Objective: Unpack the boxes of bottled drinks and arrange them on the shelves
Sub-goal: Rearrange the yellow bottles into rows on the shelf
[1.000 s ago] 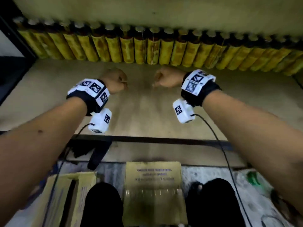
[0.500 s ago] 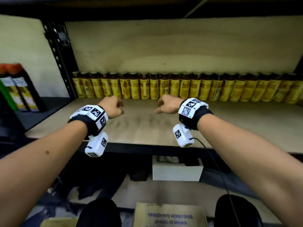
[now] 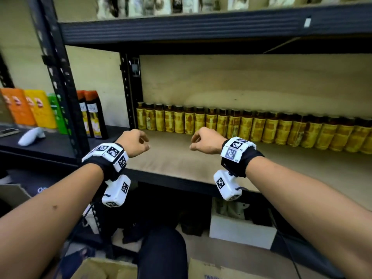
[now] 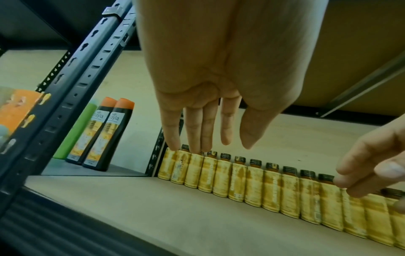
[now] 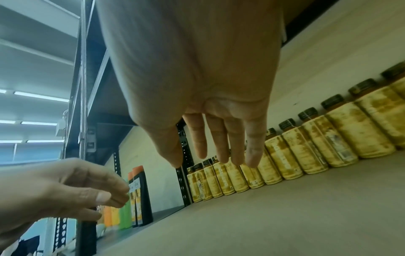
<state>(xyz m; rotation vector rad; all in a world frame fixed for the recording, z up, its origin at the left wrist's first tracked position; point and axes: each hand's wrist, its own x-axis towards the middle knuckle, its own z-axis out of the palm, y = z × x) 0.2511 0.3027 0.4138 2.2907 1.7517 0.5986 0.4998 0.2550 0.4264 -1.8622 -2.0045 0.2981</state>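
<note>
A long row of yellow-labelled bottles (image 3: 241, 125) with dark caps stands along the back of the wooden shelf (image 3: 201, 164), from the left post to the right edge. Both my hands hover over the shelf's front half, apart from the bottles. My left hand (image 3: 133, 142) holds nothing. In the left wrist view its fingers (image 4: 208, 131) hang relaxed in front of the bottle row (image 4: 263, 187). My right hand (image 3: 205, 141) is also empty, its fingers (image 5: 219, 143) loose in front of the bottles (image 5: 306, 152).
Two cardboard boxes (image 3: 104, 268) (image 3: 211, 272) show at the bottom edge beside my knee. A white box (image 3: 239, 230) sits under the shelf. On the left shelf stand black orange-capped bottles (image 3: 92, 115), coloured packs (image 3: 30, 109) and a white device (image 3: 30, 135). A black beam (image 3: 201, 27) runs overhead.
The head view has tilted up from the floor box to the shelving. Both hands stay over the shelf front, empty, now a little further apart.
</note>
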